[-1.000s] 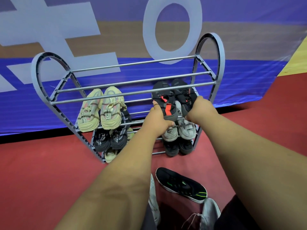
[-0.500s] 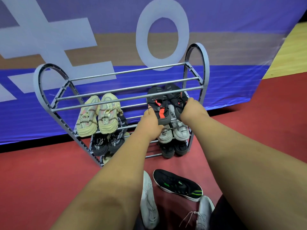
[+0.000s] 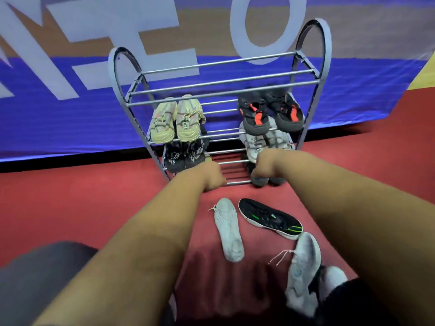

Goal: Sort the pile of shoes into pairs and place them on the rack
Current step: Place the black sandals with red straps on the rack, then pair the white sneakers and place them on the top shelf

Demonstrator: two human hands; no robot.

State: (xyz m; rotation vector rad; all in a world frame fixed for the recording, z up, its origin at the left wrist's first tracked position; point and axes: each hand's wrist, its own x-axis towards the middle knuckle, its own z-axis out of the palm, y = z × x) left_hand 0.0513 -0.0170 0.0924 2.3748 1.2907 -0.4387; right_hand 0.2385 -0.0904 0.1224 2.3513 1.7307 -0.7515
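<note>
Likely a sports hall: red floor (image 3: 70,208) beneath a large printed banner (image 3: 70,102).

Rack (image 3: 315,74): grey metal, heart-shaped ends, horizontal bars, upright.
Cream pair (image 3: 175,120): rack's left side, upper occupied tier, side by side.
Black pair (image 3: 184,156): tier below the cream pair, rack's left.
Black-and-red pair (image 3: 270,112): rack's right side, upper occupied tier.
Grey pair (image 3: 263,140): rack's right, tier below.
Dark pair (image 3: 263,181): rack's bottom right, partly hidden.
White shoe (image 3: 229,229): floor before the rack.
Black-and-green shoe (image 3: 270,218): floor, on its side.
Second white shoe (image 3: 303,269): floor, further from the rack.
</note>
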